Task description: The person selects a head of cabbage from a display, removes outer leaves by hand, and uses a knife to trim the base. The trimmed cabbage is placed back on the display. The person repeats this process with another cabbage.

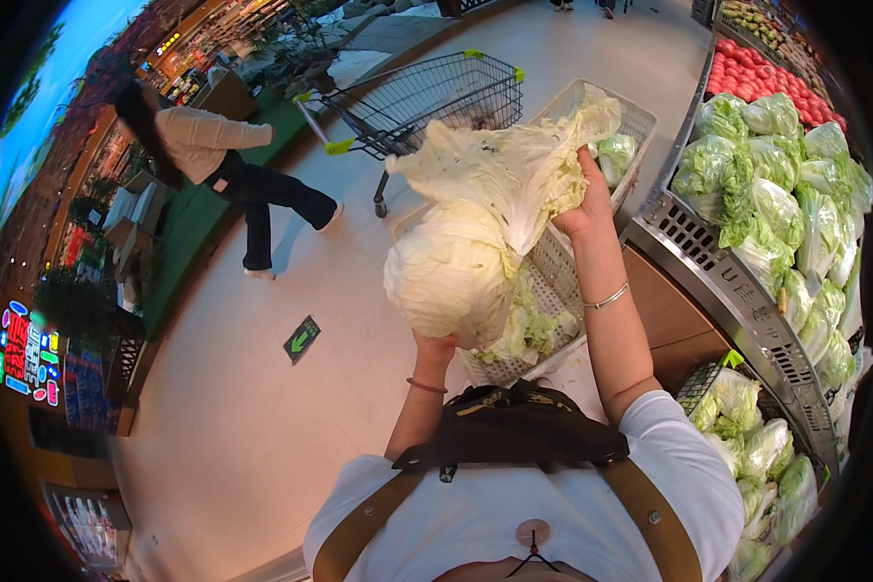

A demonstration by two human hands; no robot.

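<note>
A large pale Chinese cabbage [451, 269] is held up in front of me, above the crates. My left hand [436, 345] cups it from below, the fingers mostly hidden beneath the head. Peeled-back outer leaves [509, 167] spread away from its far side, torn and browned at the edges. My right hand [589, 195] grips these leaves at their right edge. Under the cabbage, a pale perforated plastic crate [571, 269] holds loose leaf trimmings [531, 327]. A wrapped cabbage [616, 154] lies in another pale crate [640, 120] just beyond.
To the right, a display stand [746, 284] bears wrapped cabbages [771, 189] and tomatoes [756, 76]. A basket of cabbages [753, 451] stands below it. Ahead is a shopping cart [436, 94]. At left, a person [218, 160] walks across the floor [247, 407].
</note>
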